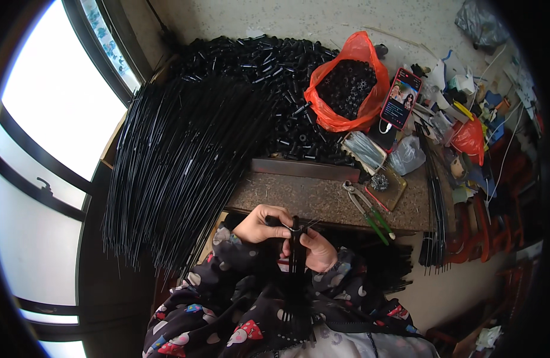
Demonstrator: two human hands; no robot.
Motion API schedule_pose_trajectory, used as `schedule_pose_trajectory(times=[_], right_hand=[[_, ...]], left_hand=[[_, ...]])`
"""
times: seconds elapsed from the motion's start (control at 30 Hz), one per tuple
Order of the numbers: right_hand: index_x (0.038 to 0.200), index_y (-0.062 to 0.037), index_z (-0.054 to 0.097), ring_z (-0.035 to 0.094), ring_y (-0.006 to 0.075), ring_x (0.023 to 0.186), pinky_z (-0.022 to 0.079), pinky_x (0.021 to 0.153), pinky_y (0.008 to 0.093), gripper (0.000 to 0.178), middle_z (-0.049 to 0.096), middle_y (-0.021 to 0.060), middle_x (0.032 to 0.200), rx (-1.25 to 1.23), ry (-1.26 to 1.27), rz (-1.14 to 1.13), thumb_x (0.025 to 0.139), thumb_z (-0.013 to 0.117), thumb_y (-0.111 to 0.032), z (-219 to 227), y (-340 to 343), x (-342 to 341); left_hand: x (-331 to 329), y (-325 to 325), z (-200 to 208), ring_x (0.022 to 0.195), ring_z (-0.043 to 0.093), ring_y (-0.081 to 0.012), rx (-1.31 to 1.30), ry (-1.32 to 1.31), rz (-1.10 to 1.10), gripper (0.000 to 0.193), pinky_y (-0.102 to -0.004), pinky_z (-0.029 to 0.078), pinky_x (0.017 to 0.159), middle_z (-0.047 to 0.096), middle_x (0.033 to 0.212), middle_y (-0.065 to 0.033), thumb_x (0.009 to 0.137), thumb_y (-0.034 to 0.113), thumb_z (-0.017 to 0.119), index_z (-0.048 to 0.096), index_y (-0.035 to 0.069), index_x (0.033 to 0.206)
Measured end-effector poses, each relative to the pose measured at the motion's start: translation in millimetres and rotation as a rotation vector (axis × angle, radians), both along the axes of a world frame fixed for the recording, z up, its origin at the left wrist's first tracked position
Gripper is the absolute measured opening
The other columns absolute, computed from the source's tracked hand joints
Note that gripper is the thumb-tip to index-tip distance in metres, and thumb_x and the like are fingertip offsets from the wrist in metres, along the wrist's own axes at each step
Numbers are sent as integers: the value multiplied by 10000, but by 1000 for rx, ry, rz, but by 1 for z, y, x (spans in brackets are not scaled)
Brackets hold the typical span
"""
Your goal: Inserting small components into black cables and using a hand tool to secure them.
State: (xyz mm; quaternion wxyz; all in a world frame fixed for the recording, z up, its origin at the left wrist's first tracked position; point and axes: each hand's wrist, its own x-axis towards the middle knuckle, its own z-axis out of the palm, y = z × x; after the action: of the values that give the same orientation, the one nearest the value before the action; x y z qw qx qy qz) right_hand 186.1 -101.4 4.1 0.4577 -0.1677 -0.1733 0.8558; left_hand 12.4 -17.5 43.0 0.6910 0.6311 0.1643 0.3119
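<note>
In front of my lap, both hands work close together on a narrow bundle of thin black rods (296,256) that hangs down between them. My left hand (260,225) is closed, with thumb and fingers pinching a short black tube-like piece (273,221) at the bundle's top. My right hand (320,249) is closed around the bundle's right side, below its top. Fine thin wires (314,222) stick out just above the right fingers. The fingers partly hide how the black piece, wires and rods join.
A large sheaf of long black rods (173,161) lies left on the table (299,194). Behind is a heap of short black tubular parts (245,59). Green-handled pliers (370,215), a tray of thin wires (364,149), an orange bag (323,113) and a phone (400,98) sit right.
</note>
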Motion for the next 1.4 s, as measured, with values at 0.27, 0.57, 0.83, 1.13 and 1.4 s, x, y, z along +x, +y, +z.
schedule_pose_trajectory(times=[0.27,0.57,0.83,1.13,1.4], right_hand=[[948,-20,561,597,212,766,494,747,373,247,611,113,834,108,-237,-342,809,641,-207,5,-14,-11],[882,-48,510,587,128,698,493,628,265,152,614,80,802,84,-328,-508,840,612,-153,13,-22,-23],[924,-49,521,573,164,705,473,667,297,201,601,101,814,104,-331,-461,832,615,-201,17,-19,-20],[940,-45,529,572,166,712,470,653,287,213,593,89,824,89,-239,-406,831,613,-207,14,-19,-16],[909,-47,529,572,119,695,471,650,252,149,611,59,797,141,-314,-427,849,600,-164,12,-22,-25]], left_hand=[[-4,15,21,934,573,-223,296,200,-84,320,-331,445,801,609,984,-121,757,190,694,619,-14,993],[27,5,35,1101,469,-194,6,231,-100,458,-322,372,928,494,1222,-125,908,349,470,503,-7,1195],[11,4,52,945,542,-104,-230,-82,14,237,-253,447,807,585,1047,-55,809,69,635,572,-18,1020],[16,-5,54,619,571,-89,564,487,212,243,-242,460,564,622,680,-84,800,176,660,593,-15,934],[4,-8,43,713,567,-78,-33,67,26,184,-218,455,619,621,790,-46,833,108,611,572,-25,954]])
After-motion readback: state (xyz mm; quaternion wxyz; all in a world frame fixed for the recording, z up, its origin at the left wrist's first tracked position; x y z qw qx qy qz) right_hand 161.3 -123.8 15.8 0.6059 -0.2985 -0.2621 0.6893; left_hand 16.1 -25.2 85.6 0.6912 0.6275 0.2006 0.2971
